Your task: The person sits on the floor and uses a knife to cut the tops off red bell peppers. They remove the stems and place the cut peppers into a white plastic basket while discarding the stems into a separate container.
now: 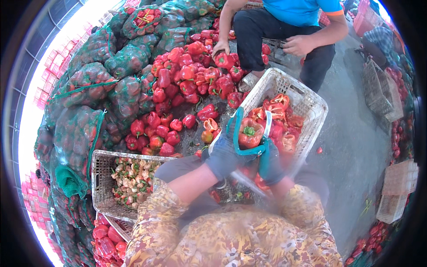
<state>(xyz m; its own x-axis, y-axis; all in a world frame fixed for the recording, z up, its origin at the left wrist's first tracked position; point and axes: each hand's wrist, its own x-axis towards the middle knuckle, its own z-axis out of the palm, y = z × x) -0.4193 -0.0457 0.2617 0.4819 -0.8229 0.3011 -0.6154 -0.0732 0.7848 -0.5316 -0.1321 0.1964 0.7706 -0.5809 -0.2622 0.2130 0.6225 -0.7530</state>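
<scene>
Both of my hands wear dark gloves with green edging and are over the near side of a white plastic crate [315, 128]. My left hand [230, 147] is wrapped round a red bell pepper [250, 133], its green stem facing up. Beside that pepper, my right hand [272, 160] grips a knife with a pale blade [268, 123], the blade pointing away from me. Cut red pepper pieces [288, 142] lie in the crate. At my left stands another crate [96, 180], holding pale pepper cores with green stems [133, 180].
Whole red peppers [186, 73] are heaped on the floor ahead, beside stacked green mesh sacks [80, 133]. Across from me a seated co-worker in a blue shirt [293, 11] touches a pepper with one hand [221, 48]. More crates [382, 90] stand along the right.
</scene>
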